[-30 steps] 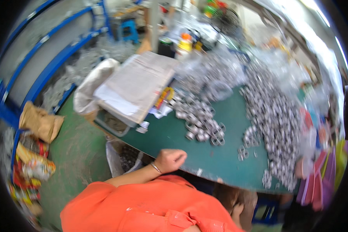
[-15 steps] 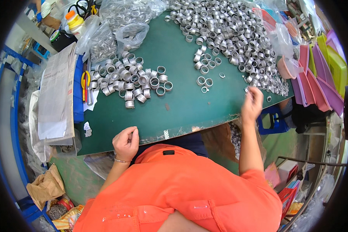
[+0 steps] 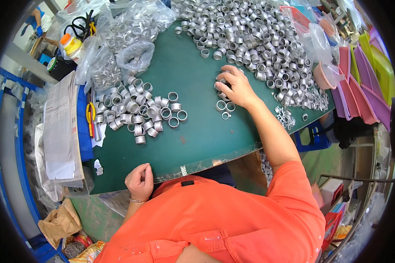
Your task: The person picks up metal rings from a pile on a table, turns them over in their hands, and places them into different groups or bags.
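Note:
My right hand (image 3: 237, 87) reaches over a small group of silver metal rings in mid-table, its fingers spread and curved down around them. Part of that group is hidden under the hand; two rings (image 3: 225, 105) and a smaller ring with a tab (image 3: 226, 115) show just below it. Curled closed at the near table edge, my left hand (image 3: 139, 180) shows nothing between its fingers. Left of centre lies a loose heap of similar metal rings (image 3: 140, 109). A much larger pile of rings (image 3: 254, 39) covers the far right of the table.
Clear plastic bags (image 3: 131, 26) of metal parts stand at the far left. Beside them are a blue tray (image 3: 84, 127), yellow-handled pliers (image 3: 90, 113) and newspaper (image 3: 59, 127). Small metal scraps (image 3: 285, 117) lie near the right edge, with coloured plastic bins (image 3: 360, 83) beyond.
My right hand has moved left and away from me, from the scraps at the right edge to the small ring group. The left hand stays curled at the edge. The whole view has shifted slightly.

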Motion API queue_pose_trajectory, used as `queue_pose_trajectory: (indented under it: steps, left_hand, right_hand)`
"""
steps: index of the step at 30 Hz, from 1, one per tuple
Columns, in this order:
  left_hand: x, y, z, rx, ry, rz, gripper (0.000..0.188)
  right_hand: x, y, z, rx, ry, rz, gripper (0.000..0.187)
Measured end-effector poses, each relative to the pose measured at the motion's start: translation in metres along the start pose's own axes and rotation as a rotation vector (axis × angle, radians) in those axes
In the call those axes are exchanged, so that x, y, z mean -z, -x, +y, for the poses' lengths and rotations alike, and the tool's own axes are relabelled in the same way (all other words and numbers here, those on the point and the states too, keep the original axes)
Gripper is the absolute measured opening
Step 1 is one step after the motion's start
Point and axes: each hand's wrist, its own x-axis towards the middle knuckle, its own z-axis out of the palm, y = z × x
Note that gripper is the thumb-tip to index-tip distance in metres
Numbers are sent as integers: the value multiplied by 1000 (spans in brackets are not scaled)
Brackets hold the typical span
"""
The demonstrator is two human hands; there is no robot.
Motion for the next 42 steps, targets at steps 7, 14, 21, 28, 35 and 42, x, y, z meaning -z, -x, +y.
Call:
queue_pose_trajectory:
  steps: [7, 14, 21, 28, 35, 42]
  left_hand:
    - [1, 4, -3, 16, 19, -18, 9]
    - [-1, 1, -3, 5, 22, -19, 8]
    - [-1, 1, -3, 28, 44, -17, 8]
    - [0, 5, -4, 33, 23, -14, 6]
    - [-3, 1, -1, 31, -10, -66, 5]
    - [-4, -3, -1, 61, -10, -64, 6]
  right_hand:
    - [23, 29, 24, -66, -273, 71, 14]
    - [37, -6, 15, -146, -3, 5, 16]
    - [18, -42, -30, -209, 587, -395, 20]
    - [48, 17, 0, -146, 181, 189, 13]
    - [70, 60, 37, -226, 343, 153, 9]
    - [29, -61, 59, 41, 564, 298, 10]
